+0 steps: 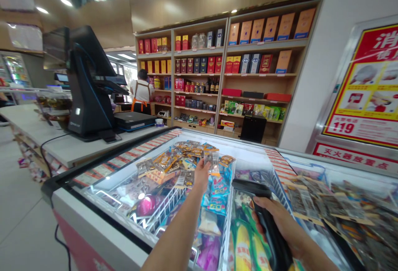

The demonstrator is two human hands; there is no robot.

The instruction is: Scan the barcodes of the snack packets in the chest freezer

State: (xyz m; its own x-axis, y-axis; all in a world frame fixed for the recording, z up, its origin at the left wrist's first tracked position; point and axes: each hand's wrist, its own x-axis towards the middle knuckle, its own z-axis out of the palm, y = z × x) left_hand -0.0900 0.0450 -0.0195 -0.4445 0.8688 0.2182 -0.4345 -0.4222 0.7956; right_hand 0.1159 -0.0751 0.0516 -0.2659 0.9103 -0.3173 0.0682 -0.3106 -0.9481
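My left hand (202,174) reaches over the chest freezer with its fingers closed on a small snack packet (212,161), partly clear with orange print. Around it on the freezer's glass lies a heap of similar brown and orange packets (169,159). My right hand (281,221) grips a black barcode scanner (269,217), its head pointing left toward the heap. Under the glass, blue ice-cream packets (217,192) lie below my left hand. Yellow and green corn-shaped packs (244,244) are below the scanner.
A black checkout terminal (90,84) stands on the white counter (49,138) at left, with a cable hanging down. More packets (332,200) are spread at right. Shelves (224,76) of boxes line the back wall, where a person in an apron (141,92) stands.
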